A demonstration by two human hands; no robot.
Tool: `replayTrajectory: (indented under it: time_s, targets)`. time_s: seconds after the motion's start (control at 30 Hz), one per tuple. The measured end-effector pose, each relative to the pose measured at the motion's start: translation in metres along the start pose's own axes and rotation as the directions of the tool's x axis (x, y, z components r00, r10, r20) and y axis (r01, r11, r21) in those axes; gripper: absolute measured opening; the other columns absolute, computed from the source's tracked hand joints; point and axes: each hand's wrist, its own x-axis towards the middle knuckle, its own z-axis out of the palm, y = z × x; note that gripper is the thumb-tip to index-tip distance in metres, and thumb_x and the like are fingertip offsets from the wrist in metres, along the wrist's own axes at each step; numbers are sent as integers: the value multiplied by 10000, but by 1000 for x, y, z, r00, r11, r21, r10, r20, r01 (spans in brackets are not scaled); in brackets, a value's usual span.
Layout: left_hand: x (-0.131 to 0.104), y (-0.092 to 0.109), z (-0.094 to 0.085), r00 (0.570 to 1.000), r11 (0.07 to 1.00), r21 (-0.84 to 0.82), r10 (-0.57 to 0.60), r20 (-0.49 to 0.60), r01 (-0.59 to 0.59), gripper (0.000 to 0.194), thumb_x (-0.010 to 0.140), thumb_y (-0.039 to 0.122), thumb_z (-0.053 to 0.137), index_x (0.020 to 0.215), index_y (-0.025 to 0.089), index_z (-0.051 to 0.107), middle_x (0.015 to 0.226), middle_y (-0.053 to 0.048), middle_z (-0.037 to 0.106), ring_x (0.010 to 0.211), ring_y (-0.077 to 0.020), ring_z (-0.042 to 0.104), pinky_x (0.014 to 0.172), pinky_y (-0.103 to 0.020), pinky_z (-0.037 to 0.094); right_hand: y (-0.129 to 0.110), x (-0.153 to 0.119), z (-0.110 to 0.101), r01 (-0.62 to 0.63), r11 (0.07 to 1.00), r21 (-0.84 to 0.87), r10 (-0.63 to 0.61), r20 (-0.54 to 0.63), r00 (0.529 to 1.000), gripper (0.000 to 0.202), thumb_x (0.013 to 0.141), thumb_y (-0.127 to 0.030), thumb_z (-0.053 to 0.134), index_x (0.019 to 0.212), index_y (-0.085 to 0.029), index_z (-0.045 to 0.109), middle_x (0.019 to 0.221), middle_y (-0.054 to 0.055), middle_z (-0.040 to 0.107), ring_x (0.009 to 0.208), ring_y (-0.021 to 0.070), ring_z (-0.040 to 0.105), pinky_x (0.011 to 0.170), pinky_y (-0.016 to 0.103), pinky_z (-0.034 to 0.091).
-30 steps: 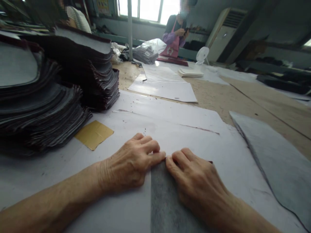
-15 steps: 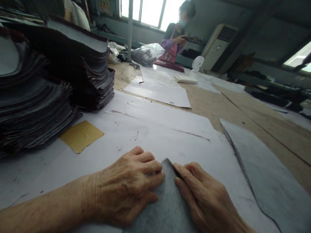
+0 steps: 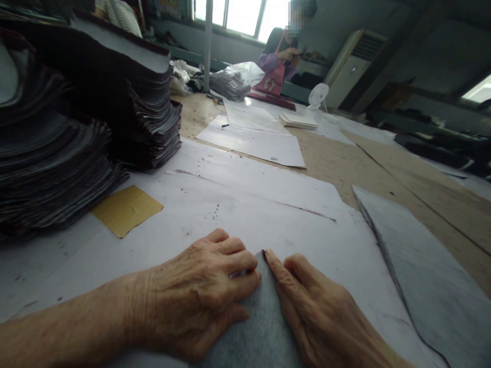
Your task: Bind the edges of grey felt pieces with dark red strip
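A grey, fibrous-backed sheet of material lies on the white paper in front of me, its narrow corner pointing away. My left hand presses on its left side with bent, closed fingers, the thumb tucked low. On the right edge, my right hand holds the sheet, with the index fingertip at the corner on a small dark maroon strip of edge. The undersides of both hands' fingers are partly hidden. To the right lies a pile of similar grey sheets with a dark edge.
Tall stacks of dark, grey-backed sheets stand on the left. Beside them lies a yellow square. White paper covers the near table. Farther back are a small white fan, a plastic bag and a person in a pink apron.
My right index finger has moved forward along the edge to the sheet's corner, over the dark strip. The left hand stays nearly in place. The view has shifted slightly.
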Motion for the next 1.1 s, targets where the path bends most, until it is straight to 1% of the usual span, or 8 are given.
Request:
replayTrajectory:
  time_s: [0.23,0.3,0.47,0.63,0.77,0.87,1.0,1.1]
  targets:
    - [-1,1,-1,1000,1000,14,5,13,-5,173,789,248,519,939,162,529,937,-33,538,860,-188,461,825,-392,363,-3,6,2,5,996,-87,5,113,994,513,769,-59,346,1270,47,365,910,153,526,745,202,553,596,345,564]
    - [-2,1,-2,1000,1000,14,4,26,-5,175,798,252,507,948,164,528,937,-30,538,865,-189,458,824,-396,358,-2,7,2,-20,999,-50,23,75,997,500,786,-74,347,1273,36,366,928,153,522,761,193,553,625,333,562]
    - [-1,0,-1,999,1000,-1,10,31,-10,194,808,256,495,982,176,525,946,-18,540,873,-182,453,828,-401,347,-1,-1,6,-52,998,46,57,-121,991,460,853,-114,383,1301,-17,341,951,134,508,803,163,541,671,290,545]
    - [0,0,-1,999,1000,4,4,32,-4,201,814,252,483,991,167,525,962,-26,537,872,-184,453,826,-405,347,-1,-6,7,-25,997,75,33,-112,993,430,865,-99,371,1294,-79,381,841,77,468,715,128,514,599,248,526]
    - [0,0,-1,999,1000,1,-1,35,1,218,812,248,486,1007,160,523,956,-29,536,867,-184,449,821,-401,350,-1,-4,6,11,999,32,-7,-100,995,414,859,-92,362,1269,-69,407,852,88,468,710,135,521,581,254,529]
    - [0,0,-2,999,1000,3,2,36,-2,208,815,253,483,997,163,528,948,-29,537,868,-186,452,820,-401,350,0,-3,5,-9,999,38,13,-101,995,417,860,-108,366,1275,-79,405,839,82,471,689,138,518,549,255,520]
    - [1,-1,-1,1000,1000,-1,15,24,-15,174,812,257,490,954,169,538,945,-34,543,876,-190,462,828,-400,348,4,-6,2,-101,973,206,133,-149,980,383,874,-132,404,1255,-87,418,895,79,499,801,118,529,697,211,515]
    - [0,-1,-1,1000,1000,0,19,2,-19,147,807,251,494,918,167,542,949,-48,550,874,-194,469,829,-396,348,6,-11,1,-65,957,283,105,-130,986,363,869,-71,381,1224,-112,444,946,72,507,856,93,522,751,159,492]
